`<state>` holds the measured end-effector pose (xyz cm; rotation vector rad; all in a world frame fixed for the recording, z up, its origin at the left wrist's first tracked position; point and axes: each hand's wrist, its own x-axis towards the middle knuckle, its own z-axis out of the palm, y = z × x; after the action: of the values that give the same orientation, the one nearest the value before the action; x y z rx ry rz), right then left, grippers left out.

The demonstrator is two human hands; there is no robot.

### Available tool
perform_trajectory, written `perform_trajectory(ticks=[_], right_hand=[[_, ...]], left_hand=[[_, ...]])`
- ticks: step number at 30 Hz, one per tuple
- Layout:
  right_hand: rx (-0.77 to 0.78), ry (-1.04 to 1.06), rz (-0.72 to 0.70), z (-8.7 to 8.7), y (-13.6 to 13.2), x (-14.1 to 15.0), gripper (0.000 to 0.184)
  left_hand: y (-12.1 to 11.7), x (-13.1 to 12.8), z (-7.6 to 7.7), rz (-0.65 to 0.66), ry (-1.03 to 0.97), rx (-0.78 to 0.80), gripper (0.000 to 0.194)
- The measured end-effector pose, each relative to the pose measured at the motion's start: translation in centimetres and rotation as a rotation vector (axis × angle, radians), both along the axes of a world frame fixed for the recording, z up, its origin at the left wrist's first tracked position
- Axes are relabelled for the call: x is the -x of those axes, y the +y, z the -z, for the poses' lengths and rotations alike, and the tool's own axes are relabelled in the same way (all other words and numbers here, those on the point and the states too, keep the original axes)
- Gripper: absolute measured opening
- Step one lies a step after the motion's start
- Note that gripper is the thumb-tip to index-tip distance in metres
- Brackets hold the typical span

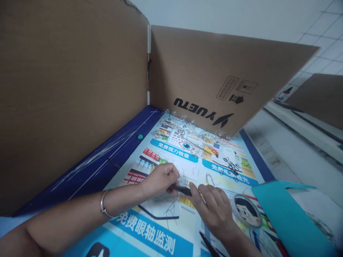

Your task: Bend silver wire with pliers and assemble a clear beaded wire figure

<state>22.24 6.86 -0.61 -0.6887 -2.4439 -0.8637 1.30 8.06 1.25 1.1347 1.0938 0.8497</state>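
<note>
My left hand (163,180), a metal bangle on its wrist, is closed in a pinch. What its fingertips hold is too small to make out. A slim black tool (183,190) runs between both hands, its tip at my left fingers; its exact kind is unclear. My right hand (213,207) is wrapped round the tool's other end. Below the right wrist a dark curved handle (207,244) shows, and I cannot tell if it belongs to the same tool. Bent wire loops (210,179) lie just beyond my hands, and thin dark wires (171,212) lie beneath the left one.
Cardboard panels (198,71) wall off the left and back. Clear curled pieces (184,119) line the back panel's foot. Several black rings (232,165) lie on the printed sheet (158,232). Long thin wires (93,153) lie at left; a teal folder (289,217) stands at right.
</note>
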Motion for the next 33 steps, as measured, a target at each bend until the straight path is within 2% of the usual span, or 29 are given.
perform_trajectory(ticks=[5, 12, 18, 22, 28, 33], right_hand=[[0.037, 0.014, 0.008, 0.1, 0.0, 0.1, 0.033], [0.038, 0.051, 0.03, -0.6, -0.6, 1.0, 0.03], [0.114, 0.086, 0.082, -1.4, -1.3, 1.7, 0.021], [0.16, 0.11, 0.094, -1.4, -1.7, 1.9, 0.017], [0.241, 0.189, 0.109, -1.1, -2.0, 2.0, 0.02], [0.352, 0.27, 0.105, -1.5, -2.1, 2.0, 0.022]], left_hand=[[0.0, 0.1, 0.0, -0.005, 0.06, -0.066, 0.01], [-0.2, 0.4, -0.7, 0.021, 0.196, -0.248, 0.017], [-0.4, 0.6, -1.3, 0.052, 0.312, -0.394, 0.016], [-0.5, 0.8, -1.5, 0.071, 0.407, -0.49, 0.015], [-0.7, 1.0, -1.2, 0.101, 0.573, -0.643, 0.016], [-0.7, 1.1, -1.1, 0.15, 0.651, -0.704, 0.017]])
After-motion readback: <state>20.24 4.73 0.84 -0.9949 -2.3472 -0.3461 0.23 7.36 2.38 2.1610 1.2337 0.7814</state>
